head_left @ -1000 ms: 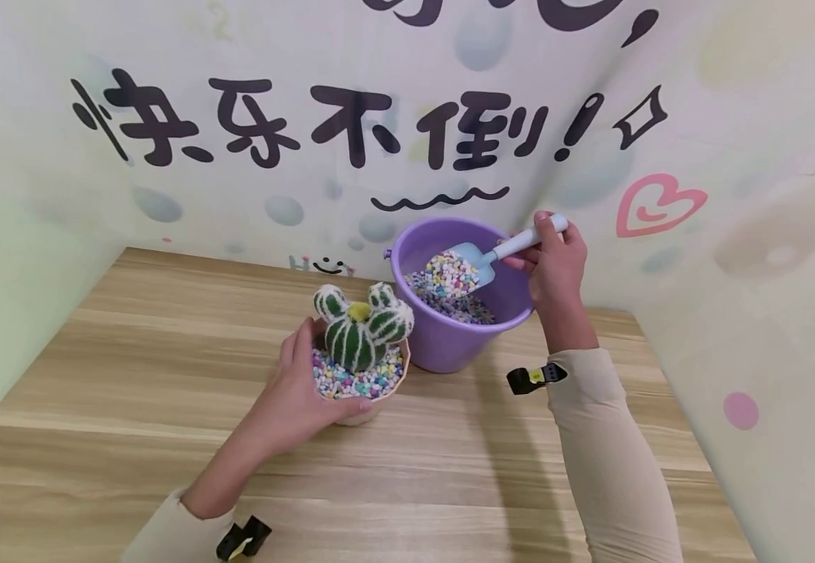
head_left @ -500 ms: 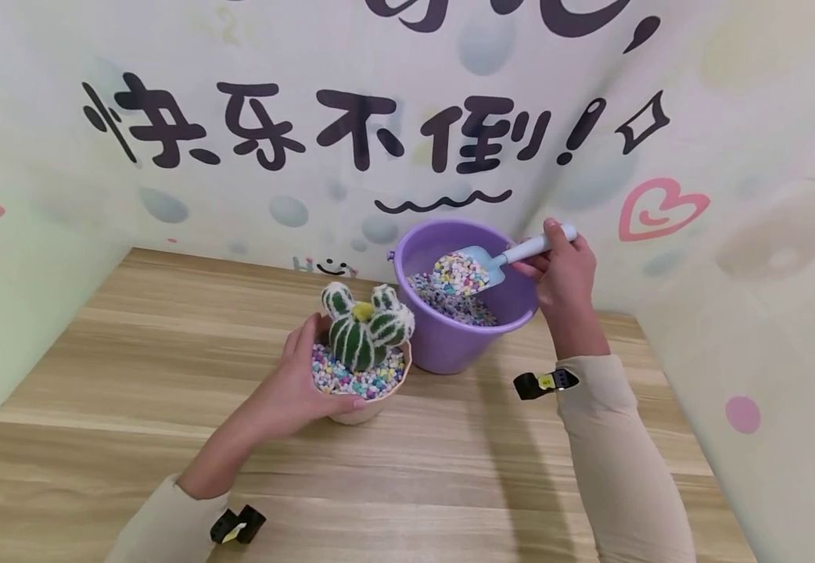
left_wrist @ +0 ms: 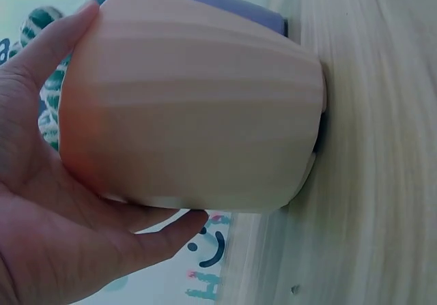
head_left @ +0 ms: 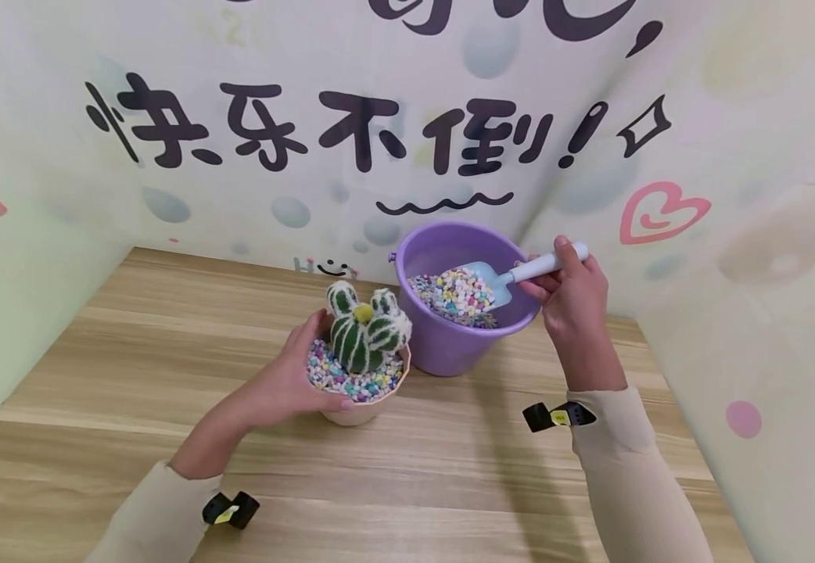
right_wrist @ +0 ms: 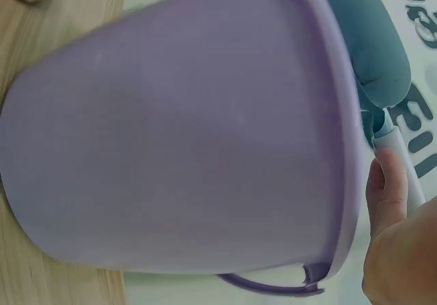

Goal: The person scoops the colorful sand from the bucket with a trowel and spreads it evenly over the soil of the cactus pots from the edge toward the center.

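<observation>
My left hand (head_left: pixel 286 385) grips a pale pink flowerpot (head_left: pixel 365 413), thumb on the near side and fingers behind it. In the pot stands a green-and-white toy cactus (head_left: pixel 350 342) amid colourful pebbles (head_left: pixel 347 385). Just to the right is a purple bucket (head_left: pixel 450 353), partly filled with similar pebbles. Over its opening my right hand (head_left: pixel 578 301) holds a small scoop (head_left: pixel 537 267) by its whitish handle. The light-blue blade carries a heap of pebbles. In the right wrist view, the blade (right_wrist: pixel 372 42) shows above the bucket's rim; its load is hidden there.
A printed wall cloth (head_left: pixel 295 211) with black characters rises directly behind the bucket, and side panels flank the wooden table (head_left: pixel 168 336). The bucket's handle (right_wrist: pixel 266 284) hangs along its side in the right wrist view. Both wrists wear black straps (head_left: pixel 558 416).
My right hand and the loaded scoop have shifted right and lower in the head view, still over the bucket. My left hand keeps its hold on the pot, which has barely moved.
</observation>
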The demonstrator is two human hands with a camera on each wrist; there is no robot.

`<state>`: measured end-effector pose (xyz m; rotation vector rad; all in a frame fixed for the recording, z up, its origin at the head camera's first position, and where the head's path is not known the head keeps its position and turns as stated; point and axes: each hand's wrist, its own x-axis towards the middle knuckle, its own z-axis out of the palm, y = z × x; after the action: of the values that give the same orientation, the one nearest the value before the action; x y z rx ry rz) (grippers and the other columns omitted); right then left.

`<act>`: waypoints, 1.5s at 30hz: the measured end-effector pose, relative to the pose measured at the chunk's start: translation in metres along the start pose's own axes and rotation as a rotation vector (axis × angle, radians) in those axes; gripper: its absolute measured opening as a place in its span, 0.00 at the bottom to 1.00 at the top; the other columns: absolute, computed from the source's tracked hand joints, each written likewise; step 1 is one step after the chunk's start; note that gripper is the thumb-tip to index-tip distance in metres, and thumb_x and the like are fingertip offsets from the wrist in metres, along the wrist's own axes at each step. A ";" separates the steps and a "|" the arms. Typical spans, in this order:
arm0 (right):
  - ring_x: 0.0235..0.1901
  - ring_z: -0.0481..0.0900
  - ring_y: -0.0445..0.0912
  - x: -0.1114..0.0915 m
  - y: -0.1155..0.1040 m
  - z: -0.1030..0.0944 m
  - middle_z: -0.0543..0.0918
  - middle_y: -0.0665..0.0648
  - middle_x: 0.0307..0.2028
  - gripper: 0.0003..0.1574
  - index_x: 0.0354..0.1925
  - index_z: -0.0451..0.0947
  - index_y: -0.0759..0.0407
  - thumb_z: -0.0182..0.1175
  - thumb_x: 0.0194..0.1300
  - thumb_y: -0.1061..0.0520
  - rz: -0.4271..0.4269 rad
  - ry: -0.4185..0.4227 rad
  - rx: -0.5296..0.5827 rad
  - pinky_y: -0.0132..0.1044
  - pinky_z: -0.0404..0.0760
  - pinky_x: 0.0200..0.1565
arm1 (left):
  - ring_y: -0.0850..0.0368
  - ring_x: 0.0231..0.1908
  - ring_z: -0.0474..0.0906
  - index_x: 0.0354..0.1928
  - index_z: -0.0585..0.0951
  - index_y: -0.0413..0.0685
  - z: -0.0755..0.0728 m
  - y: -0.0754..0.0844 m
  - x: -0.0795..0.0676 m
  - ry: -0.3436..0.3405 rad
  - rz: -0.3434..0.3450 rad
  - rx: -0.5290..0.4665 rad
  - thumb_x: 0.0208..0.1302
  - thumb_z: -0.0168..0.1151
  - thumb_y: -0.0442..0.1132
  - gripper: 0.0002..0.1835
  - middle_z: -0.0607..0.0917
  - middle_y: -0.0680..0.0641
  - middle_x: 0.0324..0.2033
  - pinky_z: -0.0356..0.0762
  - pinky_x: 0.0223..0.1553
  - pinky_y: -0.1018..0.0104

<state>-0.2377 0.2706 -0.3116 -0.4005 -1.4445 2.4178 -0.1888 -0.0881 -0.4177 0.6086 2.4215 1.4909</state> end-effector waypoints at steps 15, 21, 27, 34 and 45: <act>0.30 0.88 0.55 -0.040 0.004 0.006 0.83 0.62 0.28 0.21 0.49 0.68 0.59 0.65 0.64 0.53 -0.031 -0.080 0.027 0.44 0.84 0.25 | 0.41 0.74 0.42 0.77 0.37 0.49 -0.019 -0.008 0.009 -0.149 0.032 -0.138 0.42 0.80 0.46 0.70 0.43 0.42 0.76 0.45 0.71 0.41; 0.31 0.88 0.56 -0.048 0.009 0.009 0.82 0.63 0.27 0.22 0.48 0.68 0.60 0.66 0.63 0.54 -0.033 -0.076 0.020 0.44 0.84 0.25 | 0.44 0.74 0.42 0.77 0.37 0.49 -0.026 -0.013 0.014 -0.211 0.058 -0.175 0.44 0.80 0.44 0.69 0.44 0.43 0.76 0.44 0.72 0.43; 0.33 0.88 0.56 -0.055 0.013 0.011 0.83 0.61 0.30 0.24 0.50 0.67 0.59 0.66 0.63 0.52 -0.041 -0.081 -0.016 0.43 0.84 0.25 | 0.43 0.74 0.41 0.77 0.37 0.48 -0.030 -0.015 0.017 -0.257 0.059 -0.192 0.44 0.79 0.43 0.69 0.42 0.43 0.77 0.44 0.71 0.44; 0.34 0.88 0.56 -0.061 0.016 0.016 0.84 0.61 0.31 0.26 0.51 0.68 0.58 0.67 0.62 0.50 -0.078 -0.065 -0.069 0.43 0.84 0.25 | 0.44 0.74 0.39 0.77 0.37 0.51 -0.035 -0.018 0.020 -0.312 0.053 -0.220 0.45 0.79 0.41 0.68 0.40 0.45 0.77 0.45 0.71 0.44; 0.32 0.88 0.55 -0.065 0.020 0.022 0.83 0.62 0.31 0.28 0.51 0.67 0.59 0.68 0.60 0.51 -0.138 -0.098 -0.065 0.43 0.84 0.25 | 0.43 0.74 0.39 0.77 0.36 0.49 -0.036 -0.019 0.020 -0.333 0.077 -0.240 0.45 0.79 0.41 0.69 0.41 0.44 0.77 0.44 0.71 0.44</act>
<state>-0.1887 0.2182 -0.3138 -0.1918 -1.5405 2.3148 -0.2254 -0.1151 -0.4180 0.8281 1.9576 1.5382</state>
